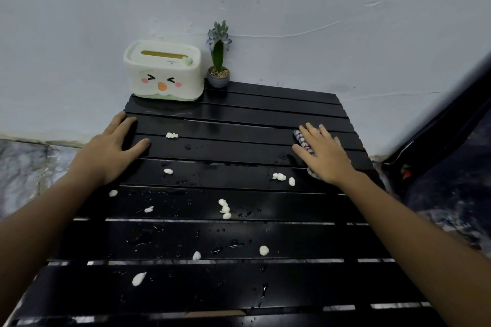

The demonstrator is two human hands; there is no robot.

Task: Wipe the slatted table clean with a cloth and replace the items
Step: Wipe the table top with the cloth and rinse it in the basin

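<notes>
A black slatted table (239, 236) fills the lower view, wet with droplets and dotted with several white blobs (224, 209). My left hand (113, 148) lies flat and open on the table's left edge, holding nothing. My right hand (325, 155) presses flat on a purple-and-white checked cloth (303, 142) near the right edge; most of the cloth is hidden under the palm. A cream tissue box with a cartoon face (162, 71) and a small potted plant (219, 61) stand at the table's far left corner, against the wall.
A pale wall (292, 21) runs right behind the table. Marbled floor (29, 167) shows to the left. A dark object (451, 167) stands close to the table's right side.
</notes>
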